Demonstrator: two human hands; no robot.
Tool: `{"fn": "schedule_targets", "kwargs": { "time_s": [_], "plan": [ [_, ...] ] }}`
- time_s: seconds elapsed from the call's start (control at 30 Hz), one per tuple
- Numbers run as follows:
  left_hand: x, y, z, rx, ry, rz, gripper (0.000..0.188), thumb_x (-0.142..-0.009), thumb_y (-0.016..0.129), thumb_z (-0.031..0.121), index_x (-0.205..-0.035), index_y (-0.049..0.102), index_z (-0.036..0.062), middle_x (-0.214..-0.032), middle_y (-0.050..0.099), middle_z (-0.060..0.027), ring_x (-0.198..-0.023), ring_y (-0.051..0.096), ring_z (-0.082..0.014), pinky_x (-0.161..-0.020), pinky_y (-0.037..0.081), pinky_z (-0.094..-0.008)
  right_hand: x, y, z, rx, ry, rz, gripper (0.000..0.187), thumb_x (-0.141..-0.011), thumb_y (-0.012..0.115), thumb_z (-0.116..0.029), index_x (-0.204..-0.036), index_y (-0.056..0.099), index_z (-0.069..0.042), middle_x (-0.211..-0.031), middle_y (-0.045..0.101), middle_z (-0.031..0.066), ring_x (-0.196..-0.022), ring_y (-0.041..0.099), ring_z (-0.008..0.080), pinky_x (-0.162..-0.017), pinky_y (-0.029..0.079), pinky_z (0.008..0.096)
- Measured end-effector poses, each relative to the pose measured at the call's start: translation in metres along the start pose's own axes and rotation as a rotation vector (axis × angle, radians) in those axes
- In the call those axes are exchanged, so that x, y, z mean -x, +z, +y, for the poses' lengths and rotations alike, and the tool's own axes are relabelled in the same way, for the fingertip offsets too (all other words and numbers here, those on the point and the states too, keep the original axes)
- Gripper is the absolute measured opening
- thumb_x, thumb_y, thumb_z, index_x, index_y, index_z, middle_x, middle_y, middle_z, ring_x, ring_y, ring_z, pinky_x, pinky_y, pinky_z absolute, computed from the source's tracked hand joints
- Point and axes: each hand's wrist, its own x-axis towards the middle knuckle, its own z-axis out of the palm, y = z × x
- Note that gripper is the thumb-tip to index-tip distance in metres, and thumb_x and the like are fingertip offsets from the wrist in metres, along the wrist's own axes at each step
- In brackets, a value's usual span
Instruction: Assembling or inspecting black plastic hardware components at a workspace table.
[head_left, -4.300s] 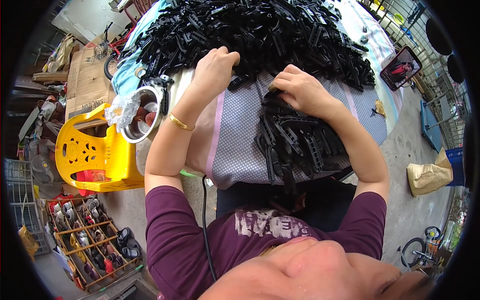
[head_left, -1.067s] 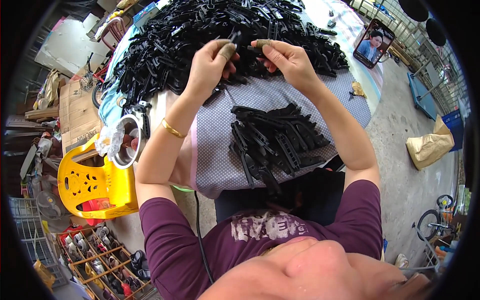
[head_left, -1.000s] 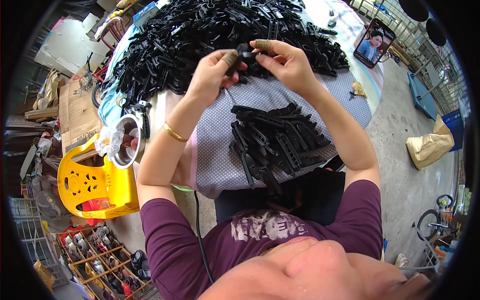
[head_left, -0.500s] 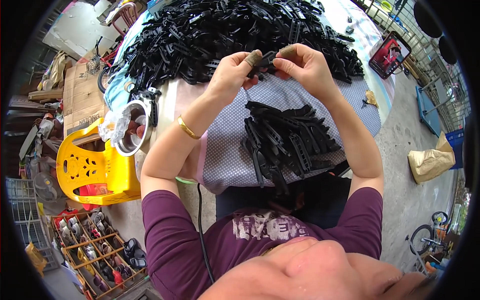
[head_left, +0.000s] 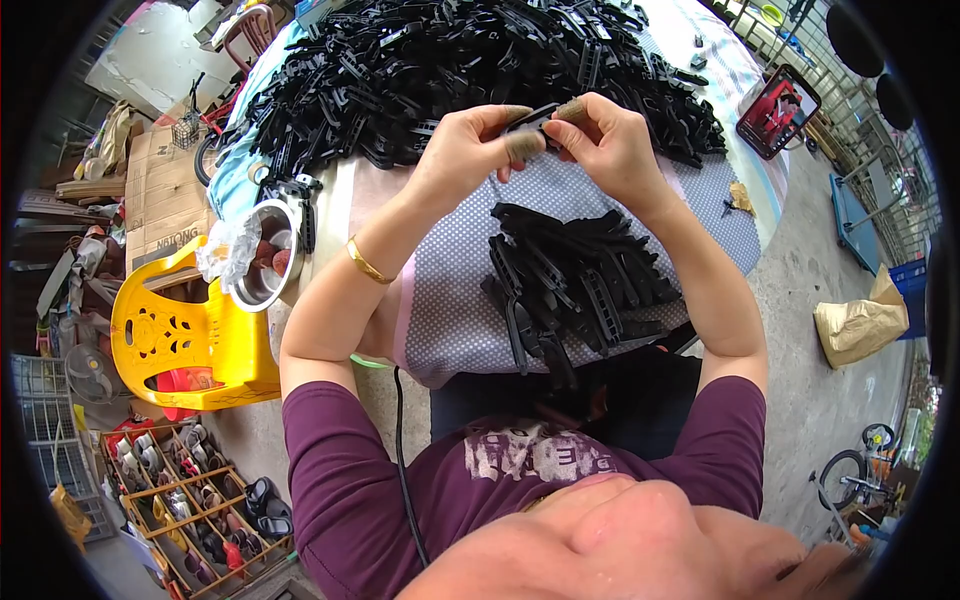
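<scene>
Between the fingertips of both hands is a small black plastic part (head_left: 534, 117), held over the near edge of a large heap of similar black parts (head_left: 430, 70). My left hand (head_left: 472, 150) pinches its left end, and my right hand (head_left: 612, 148) grips the right end; the fingers cover much of it. Brownish wraps sit on some fingers of both hands. Closer to my body, below the hands, a smaller pile of long slotted black parts (head_left: 575, 285) lies on the dotted cloth (head_left: 440, 290).
A lit phone (head_left: 778, 110) stands at the table's right. To the left, a metal bowl (head_left: 268, 290) with reddish round things and crumpled plastic is by a yellow chair (head_left: 195, 325). A shoe rack (head_left: 190, 510) is at lower left, a paper bag (head_left: 860, 325) on the right.
The left hand has turned, its thumb now stretched across below the black part. That part has tilted between the fingers. The right hand has shifted slightly; both piles look the same.
</scene>
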Motion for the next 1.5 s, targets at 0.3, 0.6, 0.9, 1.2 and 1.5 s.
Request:
{"fn": "schedule_targets", "kwargs": {
  "time_s": [0.3, 0.6, 0.9, 1.2, 1.5],
  "plan": [
    [0.005, 0.003, 0.01, -0.558, 0.413, 0.106, 0.029, -0.074, 0.068, 0.003, -0.103, 0.062, -0.0011, -0.078, 0.066, -0.0094, -0.064, 0.061, -0.0119, -0.058, 0.049, -0.0234, -0.009, -0.016, 0.005, 0.491, -0.53, -0.032, 0.045, -0.067, 0.076, -0.02, -0.104, 0.06, 0.0, -0.096, 0.062, 0.0124, -0.08, 0.061, 0.0273, -0.075, 0.049, 0.0343],
    [0.003, 0.002, 0.006, -0.725, 0.617, 0.123, 0.035, -0.071, 0.07, 0.0, -0.105, 0.062, 0.0017, -0.083, 0.067, -0.0109, -0.07, 0.063, -0.0134, -0.064, 0.05, -0.0232, -0.001, -0.017, -0.005, 0.632, -0.43, -0.039, 0.033, -0.069, 0.074, -0.017, -0.097, 0.063, -0.001, -0.081, 0.064, 0.0085, -0.073, 0.061, 0.0216, -0.063, 0.049, 0.0294],
    [0.015, 0.034, -0.017, -0.598, 0.362, -0.195, 0.032, -0.085, 0.059, 0.013, -0.114, 0.057, 0.0, -0.093, 0.063, -0.0162, -0.081, 0.06, -0.0209, -0.074, 0.047, -0.031, -0.031, -0.037, 0.035, 0.534, -0.122, 0.232, 0.04, -0.084, 0.061, -0.036, -0.107, 0.058, -0.004, -0.067, 0.061, 0.0029, -0.06, 0.059, 0.0119, -0.055, 0.047, 0.0226],
    [0.008, 0.027, -0.032, -0.491, 0.307, -0.112, 0.036, -0.092, 0.05, 0.027, -0.118, 0.054, 0.0011, -0.104, 0.059, -0.0144, -0.095, 0.056, -0.0249, -0.083, 0.044, -0.0329, -0.035, -0.03, 0.023, 0.833, -0.38, 0.525, 0.017, -0.079, 0.064, -0.021, -0.09, 0.065, -0.008, -0.068, 0.063, 0.0073, -0.059, 0.062, 0.02, -0.053, 0.048, 0.0288],
    [-0.011, -0.022, -0.022, 0.456, -0.076, -0.075, 0.025, -0.09, 0.055, 0.015, -0.11, 0.056, 0.0008, -0.091, 0.06, -0.0068, -0.078, 0.062, -0.0162, -0.069, 0.053, -0.0253, -0.012, 0.005, 0.003, 0.089, -0.19, -0.073, 0.02, -0.087, 0.058, -0.014, -0.103, 0.061, -0.001, -0.074, 0.062, 0.0034, -0.066, 0.056, 0.0068, -0.058, 0.045, 0.0199]
  ]
}}
